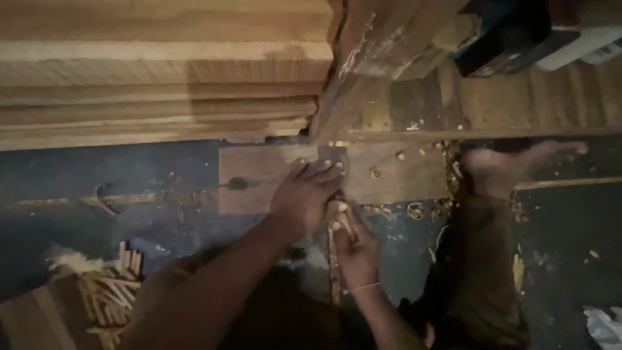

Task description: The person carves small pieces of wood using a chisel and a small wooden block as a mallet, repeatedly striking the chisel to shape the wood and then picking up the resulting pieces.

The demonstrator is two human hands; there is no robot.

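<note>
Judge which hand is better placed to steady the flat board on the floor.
Probably the left hand: it lies spread, fingers on the flat board. The right hand is closed around a thin wooden stick.

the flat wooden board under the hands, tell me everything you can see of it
The flat wooden board is a dull brown rectangular piece lying flat on the dark floor, just in front of a stack of pale planks. Its surface looks worn, with a dark spot near its left part and curled wood shavings scattered over its right end. The left hand presses down on its middle, fingers spread. The right hand grips a narrow wooden stick at its near edge. A bare foot rests by its right end.
</note>
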